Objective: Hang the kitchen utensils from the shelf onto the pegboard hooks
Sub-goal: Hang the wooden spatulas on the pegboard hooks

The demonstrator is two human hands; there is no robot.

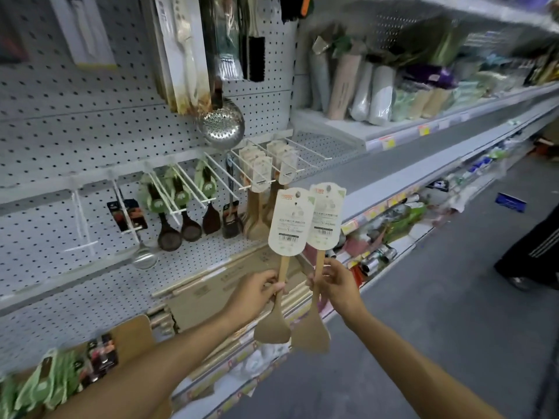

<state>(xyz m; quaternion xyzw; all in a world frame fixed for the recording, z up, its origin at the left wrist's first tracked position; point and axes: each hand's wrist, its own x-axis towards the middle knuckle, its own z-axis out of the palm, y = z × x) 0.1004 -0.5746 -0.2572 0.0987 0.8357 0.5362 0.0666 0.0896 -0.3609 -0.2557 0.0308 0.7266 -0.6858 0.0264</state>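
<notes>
My left hand (257,293) grips the handle of a wooden spatula (272,326) with a cream card label (290,222) on top. My right hand (335,282) holds a second wooden spatula (311,334) with the same kind of label (326,216). Both spatulas stand upright side by side, blades down, just below and in front of the white pegboard hooks (257,170). Those hooks carry several identical labelled wooden spatulas (260,176). The grey pegboard (75,140) fills the left of the view.
Dark spoons with green cards (178,213) and a black turner (231,219) hang to the left. A steel skimmer (222,125) hangs above. A cardboard box (223,285) lies on the shelf below. A person's leg (532,252) stands in the aisle at right.
</notes>
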